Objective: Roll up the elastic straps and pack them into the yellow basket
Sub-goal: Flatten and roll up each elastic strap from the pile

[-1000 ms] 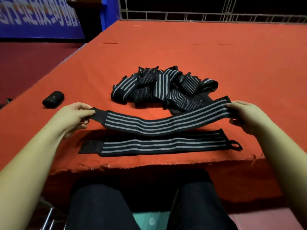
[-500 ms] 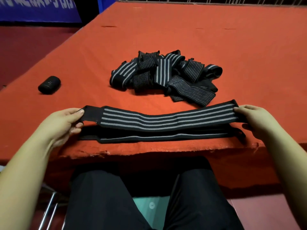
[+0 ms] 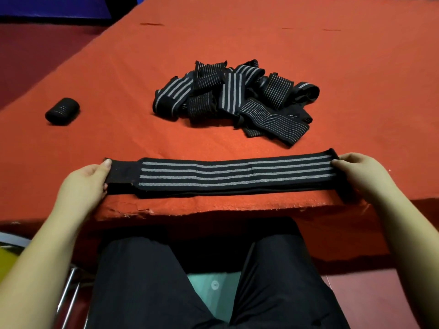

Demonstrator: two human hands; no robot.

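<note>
On the red surface [image 3: 308,55], a striped strap [image 3: 225,174] lies flat at six o'clock, seemingly atop another; left hand [image 3: 83,184] and right hand [image 3: 361,176] pinch its ends. Rolling comes next, from one end.

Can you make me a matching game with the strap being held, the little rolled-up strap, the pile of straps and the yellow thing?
Things:
1. flat strap
2. rolled strap
3. pile of straps
4. yellow object

Places:
A. alone on the red table, far to the left
B. heaped in the middle of the table
C. low at the left edge of the picture, below the table
D. stretched along the near table edge, with the left hand and right hand holding its ends

Pairs: 1-D, 2-A, 3-B, 4-C
</note>
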